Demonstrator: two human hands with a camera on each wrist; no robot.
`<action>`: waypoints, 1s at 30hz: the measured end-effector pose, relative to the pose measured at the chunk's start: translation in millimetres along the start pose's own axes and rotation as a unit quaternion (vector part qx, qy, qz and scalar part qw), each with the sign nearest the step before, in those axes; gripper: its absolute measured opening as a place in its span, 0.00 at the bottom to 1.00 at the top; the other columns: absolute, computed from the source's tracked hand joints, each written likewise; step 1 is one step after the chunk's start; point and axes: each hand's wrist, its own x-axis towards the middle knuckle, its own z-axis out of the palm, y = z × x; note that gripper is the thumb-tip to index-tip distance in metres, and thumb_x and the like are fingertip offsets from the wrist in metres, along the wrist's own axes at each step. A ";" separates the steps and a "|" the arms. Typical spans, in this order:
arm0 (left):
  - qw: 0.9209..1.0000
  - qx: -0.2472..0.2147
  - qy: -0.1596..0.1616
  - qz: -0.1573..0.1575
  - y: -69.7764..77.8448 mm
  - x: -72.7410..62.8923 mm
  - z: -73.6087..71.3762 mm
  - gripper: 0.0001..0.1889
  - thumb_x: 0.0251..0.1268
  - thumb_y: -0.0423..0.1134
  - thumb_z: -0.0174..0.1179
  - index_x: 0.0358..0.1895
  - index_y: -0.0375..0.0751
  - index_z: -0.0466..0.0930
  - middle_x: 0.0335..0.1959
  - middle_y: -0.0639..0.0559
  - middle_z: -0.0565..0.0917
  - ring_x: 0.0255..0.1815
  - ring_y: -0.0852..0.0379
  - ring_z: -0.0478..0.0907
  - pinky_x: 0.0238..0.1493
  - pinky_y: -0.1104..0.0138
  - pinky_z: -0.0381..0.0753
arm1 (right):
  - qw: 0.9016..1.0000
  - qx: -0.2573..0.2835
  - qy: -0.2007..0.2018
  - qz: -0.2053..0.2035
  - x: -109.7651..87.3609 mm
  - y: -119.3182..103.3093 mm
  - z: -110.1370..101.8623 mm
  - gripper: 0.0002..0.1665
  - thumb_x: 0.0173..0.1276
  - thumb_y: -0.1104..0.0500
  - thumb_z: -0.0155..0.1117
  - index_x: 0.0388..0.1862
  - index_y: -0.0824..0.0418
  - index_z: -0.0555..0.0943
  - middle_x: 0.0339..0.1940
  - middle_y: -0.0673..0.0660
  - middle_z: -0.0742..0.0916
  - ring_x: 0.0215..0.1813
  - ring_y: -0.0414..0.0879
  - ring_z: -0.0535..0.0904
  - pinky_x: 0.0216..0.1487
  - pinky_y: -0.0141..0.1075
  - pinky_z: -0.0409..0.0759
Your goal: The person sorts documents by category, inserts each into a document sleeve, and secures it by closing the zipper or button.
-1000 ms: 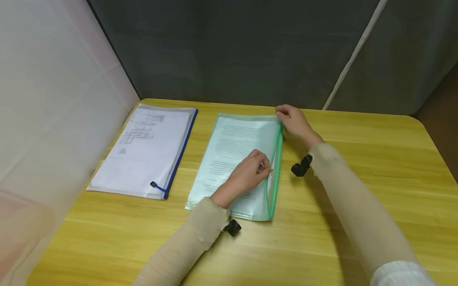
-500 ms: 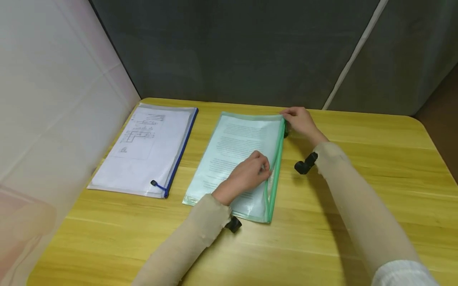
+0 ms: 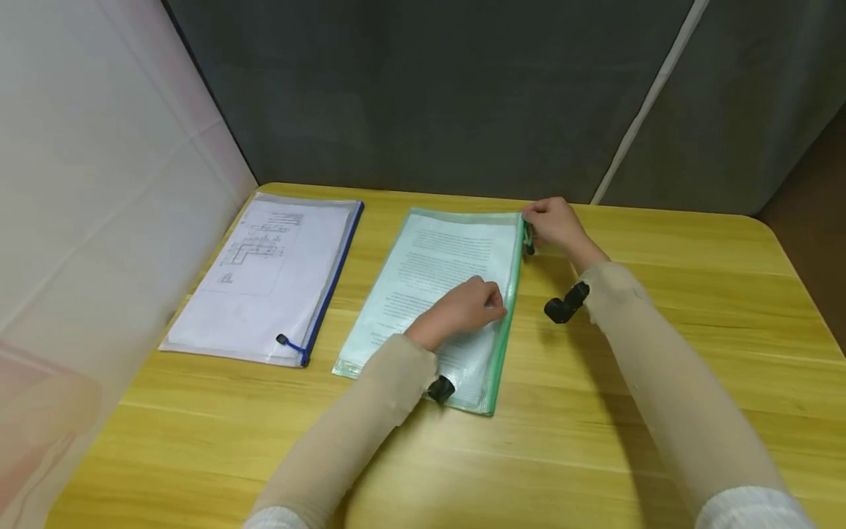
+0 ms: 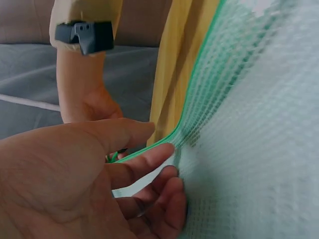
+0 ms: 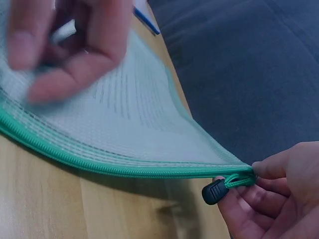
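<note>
A clear, green-edged zip folder point(image 3: 456, 246) with a printed sheet inside lies on the table. At its far right corner, my right hand point(image 3: 558, 222) pinches the zip end. In the right wrist view, a green cord with a black pull tab point(image 5: 215, 191) hangs beside those fingers. My left hand point(image 3: 465, 305) hovers over the folder's right side, its fingertips near the green zip edge point(image 5: 124, 171). Thumb and index finger stand apart in the left wrist view, and the other fingers curl loosely against the mesh plastic point(image 4: 249, 134).
To the left lies a second clear zip folder point(image 3: 264, 294) with a blue zip point(image 3: 335, 275) and a drawing inside. The wooden table point(image 3: 661, 294) meets a dark grey partition point(image 3: 429, 95) at the back. A pale curtain point(image 3: 112, 147) stands on the left.
The gap along the green zip edge has closed up. My left hand has let go of that edge and shifted slightly right. The right hand has moved a little right, keeping the corner.
</note>
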 end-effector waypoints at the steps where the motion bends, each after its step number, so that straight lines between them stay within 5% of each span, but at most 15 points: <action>1: 1.000 -0.014 0.001 0.002 -0.2 3.8 -0.9 0.09 0.75 0.44 0.55 0.43 0.41 0.79 0.42 0.49 0.79 0.36 0.58 0.70 0.39 0.69 0.70 | 1.000 0.004 0.000 0.003 -0.9 -1.1 -0.4 0.25 0.81 0.54 0.45 0.66 0.68 0.75 0.66 0.66 0.78 0.50 0.53 0.80 0.55 0.48 0.82; 7: 0.991 -0.129 0.018 -0.018 2.4 23.6 -2.7 0.12 0.76 0.44 0.53 0.53 0.43 0.76 0.50 0.47 0.83 0.44 0.56 0.78 0.43 0.67 0.74 | 0.999 0.025 -0.004 0.023 -5.7 -5.4 -2.0 0.25 0.81 0.53 0.46 0.66 0.66 0.75 0.63 0.66 0.77 0.48 0.51 0.80 0.58 0.48 0.82; 15: 0.952 -0.287 0.098 -0.035 10.8 44.2 3.1 0.14 0.72 0.41 0.57 0.55 0.40 0.75 0.47 0.44 0.88 0.39 0.55 0.83 0.36 0.73 0.75 | 0.999 0.030 0.003 0.030 -8.7 -7.7 0.3 0.23 0.79 0.54 0.50 0.64 0.67 0.77 0.54 0.64 0.81 0.33 0.39 0.80 0.51 0.44 0.85; 22: 0.926 -0.324 0.183 -0.057 20.5 54.6 6.0 0.12 0.68 0.42 0.63 0.49 0.40 0.77 0.44 0.44 0.88 0.37 0.56 0.84 0.32 0.72 0.76 | 0.999 0.028 0.003 0.031 -7.5 -5.9 1.8 0.23 0.78 0.55 0.51 0.63 0.68 0.77 0.46 0.61 0.82 0.29 0.35 0.79 0.37 0.31 0.85; 30: 0.922 -0.320 0.211 -0.053 28.4 57.7 6.1 0.12 0.70 0.42 0.62 0.48 0.37 0.80 0.41 0.44 0.89 0.37 0.51 0.87 0.31 0.70 0.78 | 0.999 0.007 0.019 0.031 -7.8 -4.6 2.1 0.23 0.77 0.54 0.52 0.62 0.67 0.79 0.39 0.57 0.84 0.27 0.33 0.79 0.31 0.26 0.79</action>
